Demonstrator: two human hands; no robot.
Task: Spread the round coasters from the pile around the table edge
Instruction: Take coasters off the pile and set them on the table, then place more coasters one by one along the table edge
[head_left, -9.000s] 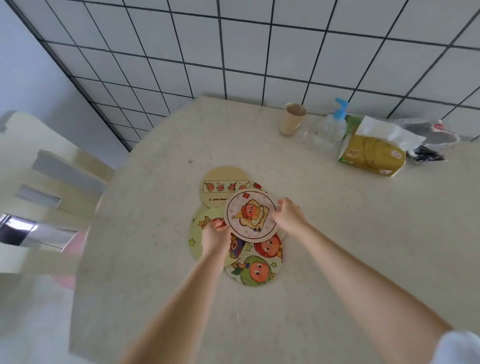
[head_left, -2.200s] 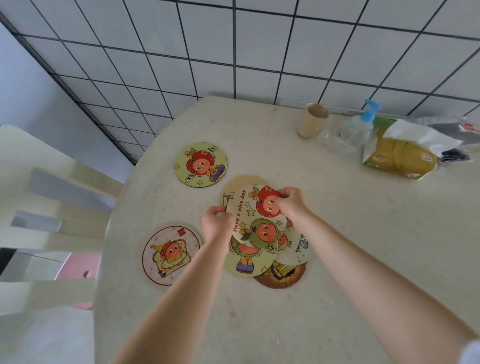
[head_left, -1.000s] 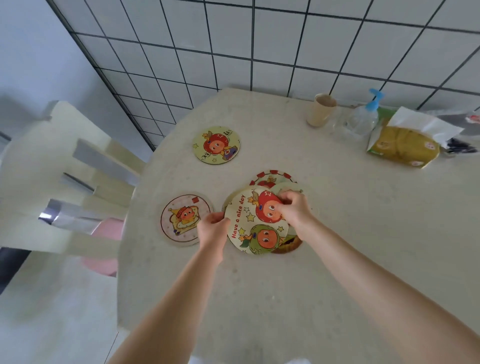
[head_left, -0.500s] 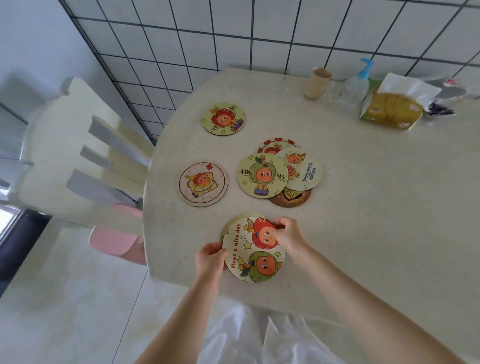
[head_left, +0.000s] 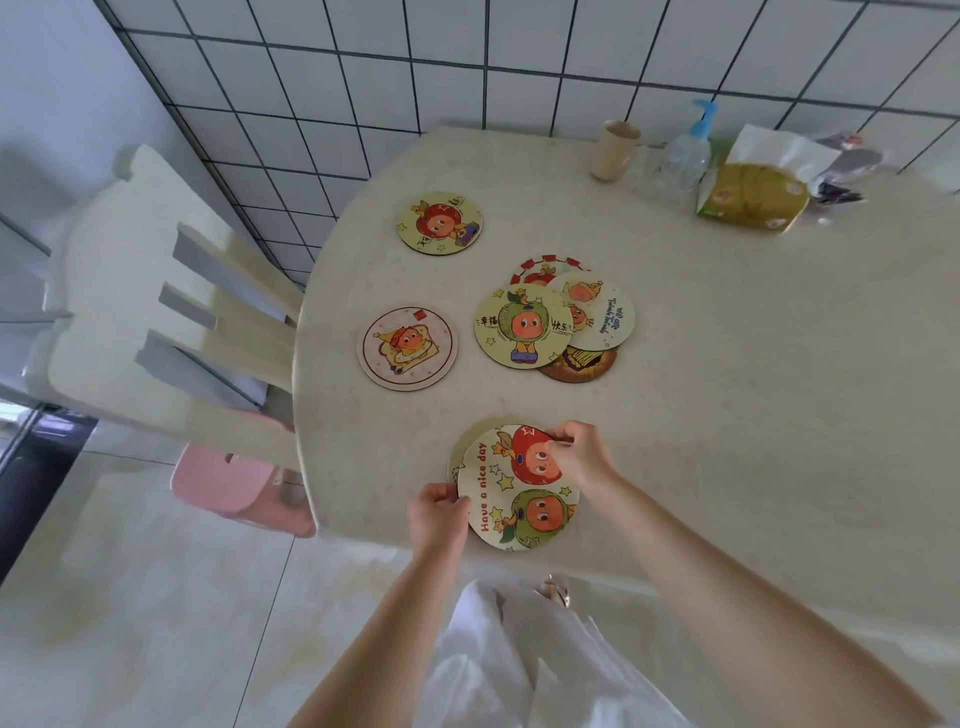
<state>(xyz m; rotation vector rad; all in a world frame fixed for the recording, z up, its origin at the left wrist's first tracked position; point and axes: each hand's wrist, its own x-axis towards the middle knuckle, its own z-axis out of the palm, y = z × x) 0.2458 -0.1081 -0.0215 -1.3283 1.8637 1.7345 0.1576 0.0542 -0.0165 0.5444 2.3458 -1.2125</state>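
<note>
Near the table's front edge, both hands hold a round "Have a nice day" coaster (head_left: 511, 499) with a second, plain coaster (head_left: 467, 436) peeking out beneath it. My left hand (head_left: 437, 512) pinches its lower left rim. My right hand (head_left: 582, 454) grips its upper right rim. The pile (head_left: 558, 322) of several overlapping coasters lies at the table's middle. Two single coasters lie by the left edge, one pink-rimmed (head_left: 408, 347) and one yellow-green (head_left: 439, 222).
A beige table (head_left: 753, 415) stands against a tiled wall. At the back right are a paper cup (head_left: 615, 150), a pump bottle (head_left: 688, 150) and a tissue pack (head_left: 753, 200). A cream chair (head_left: 156, 291) with a pink seat stands at the left.
Both hands lifted the "Have a nice day" coaster off the pile and carried it toward me to the front edge. The head has pulled back from the table.
</note>
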